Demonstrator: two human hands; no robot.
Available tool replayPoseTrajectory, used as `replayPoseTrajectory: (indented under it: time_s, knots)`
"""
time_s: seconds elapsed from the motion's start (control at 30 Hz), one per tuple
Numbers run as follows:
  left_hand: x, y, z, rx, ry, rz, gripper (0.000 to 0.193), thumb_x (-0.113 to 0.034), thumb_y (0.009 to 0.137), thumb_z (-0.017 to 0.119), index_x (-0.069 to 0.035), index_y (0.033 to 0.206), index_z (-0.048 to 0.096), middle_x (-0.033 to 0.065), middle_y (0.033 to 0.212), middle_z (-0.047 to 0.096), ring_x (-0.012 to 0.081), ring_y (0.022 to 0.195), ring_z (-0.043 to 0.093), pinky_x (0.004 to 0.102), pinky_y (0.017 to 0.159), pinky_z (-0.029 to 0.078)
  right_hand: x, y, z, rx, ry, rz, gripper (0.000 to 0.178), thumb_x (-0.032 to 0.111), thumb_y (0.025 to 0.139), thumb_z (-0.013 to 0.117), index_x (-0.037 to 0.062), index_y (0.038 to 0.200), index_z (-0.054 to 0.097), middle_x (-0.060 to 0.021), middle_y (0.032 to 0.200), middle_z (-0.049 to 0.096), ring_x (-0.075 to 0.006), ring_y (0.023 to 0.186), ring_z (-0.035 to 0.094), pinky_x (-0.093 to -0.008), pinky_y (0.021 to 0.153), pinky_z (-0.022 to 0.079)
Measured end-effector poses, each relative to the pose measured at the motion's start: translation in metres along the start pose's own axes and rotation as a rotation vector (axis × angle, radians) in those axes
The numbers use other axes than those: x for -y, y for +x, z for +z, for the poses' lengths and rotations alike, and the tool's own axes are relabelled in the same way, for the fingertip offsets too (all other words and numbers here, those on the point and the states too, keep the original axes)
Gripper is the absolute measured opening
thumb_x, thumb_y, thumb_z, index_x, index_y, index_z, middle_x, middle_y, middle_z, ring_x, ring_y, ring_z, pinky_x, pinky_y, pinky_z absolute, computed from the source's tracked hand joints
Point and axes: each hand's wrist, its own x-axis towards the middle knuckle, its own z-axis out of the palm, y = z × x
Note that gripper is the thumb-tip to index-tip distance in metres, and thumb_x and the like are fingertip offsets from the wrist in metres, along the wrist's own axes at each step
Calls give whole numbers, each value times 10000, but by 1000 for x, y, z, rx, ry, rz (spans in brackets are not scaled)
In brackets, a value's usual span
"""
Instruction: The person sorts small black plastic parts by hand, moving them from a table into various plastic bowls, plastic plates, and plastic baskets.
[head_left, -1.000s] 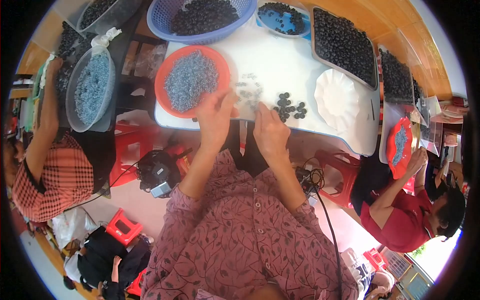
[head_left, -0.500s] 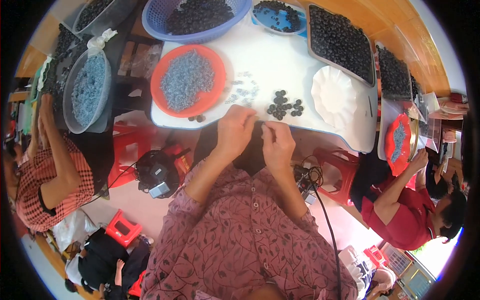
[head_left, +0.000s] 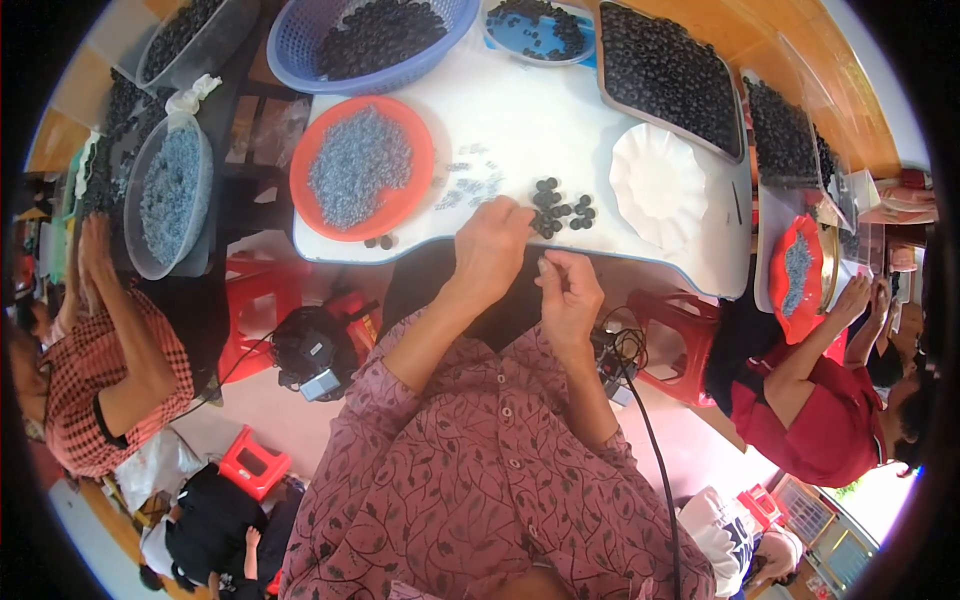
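Note:
My left hand is at the table's front edge, fingers drawn together, its fingertips at a small cluster of round black pieces. Whatever its fingers may hold is hidden. Close by on the right, my right hand is just off the table edge with thumb and forefinger pinched. I cannot make out what is in that pinch. Small clear pieces lie loose on the white table, to the right of an orange-red plate heaped with clear bluish pieces. To the right of the black cluster stands a white scalloped dish.
Along the far side are a blue-purple basket, a small blue-bottomed dish and a metal tray, all holding black pieces. A thin dark tool lies at the right. People work at tables on both sides. Red stools stand below.
My left hand has moved right and up to the black cluster, away from my right hand. My right hand has shifted slightly down and right. The whole view has tilted a little.

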Motion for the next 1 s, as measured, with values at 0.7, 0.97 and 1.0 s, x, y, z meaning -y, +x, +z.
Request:
replayPoseTrajectory:
  time_s: [0.7,0.97,1.0]
  knots:
    - [0,-27,-37,96,-1377,-623,258,-28,931,619,0,1187,619,81,1041,651,185,844,676,309,758,577,4,3,6,12,191,132,142,1,892,673,3,1033,658,-29,869,655,-86,711,620,-228,603,501]
    - [11,-47,-31,76,-1910,-799,206,-80,947,629,17,1129,623,123,990,687,163,808,687,305,742,594,19,7,0,171,473,178,150,-28,864,700,23,1004,684,-20,936,633,-69,729,609,-190,568,441]
    - [9,-48,-32,73,-1905,-821,204,-83,948,629,17,1126,624,119,982,687,156,787,679,300,721,591,22,7,0,189,491,141,149,-33,863,700,20,1001,685,-21,955,623,-69,734,602,-191,577,445]
